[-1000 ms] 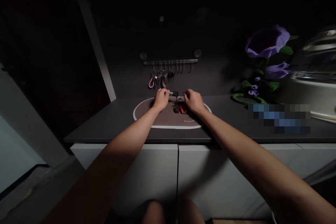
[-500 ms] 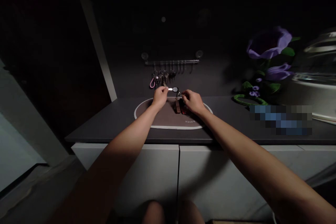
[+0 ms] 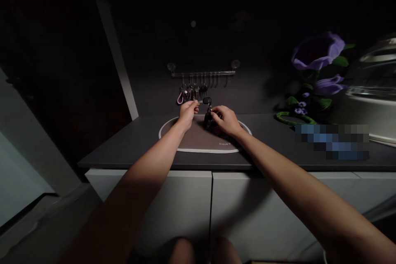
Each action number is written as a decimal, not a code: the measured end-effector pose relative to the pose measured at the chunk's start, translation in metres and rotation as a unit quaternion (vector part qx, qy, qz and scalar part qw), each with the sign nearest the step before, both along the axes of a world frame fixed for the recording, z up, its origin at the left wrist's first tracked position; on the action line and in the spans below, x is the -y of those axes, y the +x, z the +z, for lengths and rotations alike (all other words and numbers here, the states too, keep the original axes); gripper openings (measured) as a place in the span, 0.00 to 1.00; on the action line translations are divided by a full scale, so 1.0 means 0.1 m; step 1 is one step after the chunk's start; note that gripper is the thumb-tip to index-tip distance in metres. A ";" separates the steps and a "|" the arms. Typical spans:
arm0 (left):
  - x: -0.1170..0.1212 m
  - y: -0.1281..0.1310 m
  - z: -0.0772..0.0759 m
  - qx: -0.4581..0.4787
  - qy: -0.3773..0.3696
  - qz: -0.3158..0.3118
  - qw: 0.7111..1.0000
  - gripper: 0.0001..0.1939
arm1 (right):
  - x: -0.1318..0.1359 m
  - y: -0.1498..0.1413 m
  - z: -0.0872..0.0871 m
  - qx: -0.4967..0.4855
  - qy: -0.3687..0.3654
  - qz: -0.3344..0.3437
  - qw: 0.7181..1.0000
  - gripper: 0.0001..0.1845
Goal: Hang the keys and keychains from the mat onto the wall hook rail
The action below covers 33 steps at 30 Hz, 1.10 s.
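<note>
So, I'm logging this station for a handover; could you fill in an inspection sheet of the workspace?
Surface: dark counter; brown mat with pale rim.
Job's things: black fob, linked to dark pendants, shapes unclear.
Clutter: purple flower ornament; pixelated patch, unreadable.
Left hand: fingers pinch the fob's pale end.
Right hand: fingers at the pendants, grip unclear.
Cables: nothing clearly seen.
Surroundings: wall rail with hanging keys; pale cabinets; pale appliance.

I observed the left forearm [image 3: 151, 165] and the right forearm [image 3: 287, 169], both bare, extended forward and converging. The left hand [image 3: 187, 113] was closed in a pinch, its wrist [image 3: 185, 126] nearly straight. The right hand [image 3: 227, 119], slightly lower, was arched, fingers bent leftward. The hands were near each other, not touching.
</note>
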<state>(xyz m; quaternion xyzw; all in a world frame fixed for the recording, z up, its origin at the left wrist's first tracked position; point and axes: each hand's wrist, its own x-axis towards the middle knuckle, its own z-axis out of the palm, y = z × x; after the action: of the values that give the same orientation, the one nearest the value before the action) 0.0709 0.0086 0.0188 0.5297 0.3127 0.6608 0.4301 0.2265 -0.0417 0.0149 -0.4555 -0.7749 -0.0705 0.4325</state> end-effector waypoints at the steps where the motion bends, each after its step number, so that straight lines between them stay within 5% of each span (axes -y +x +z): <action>1: 0.00 0.00 0.00 0.008 -0.004 -0.005 1.000 0.08 | 0.00 0.00 0.00 -0.004 0.003 0.001 1.000 0.12; 16: 0.08 -0.01 0.02 0.105 -0.141 -0.051 0.983 0.06 | -0.10 0.06 0.00 -0.204 0.012 0.088 0.975 0.15; 25: 0.11 0.04 -0.07 -0.033 -0.182 -0.088 0.979 0.08 | -0.20 0.10 0.01 -0.315 -0.018 0.130 0.940 0.16; 33: 0.07 0.05 -0.17 -0.174 -0.093 -0.056 0.979 0.08 | -0.21 0.15 0.06 -0.375 -0.027 0.118 0.919 0.16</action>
<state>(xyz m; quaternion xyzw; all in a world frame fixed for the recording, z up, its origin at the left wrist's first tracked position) 0.0758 0.0016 0.0014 0.6108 0.4126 0.5015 0.4529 0.2411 -0.0209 0.0207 -0.3652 -0.6061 0.1784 0.6837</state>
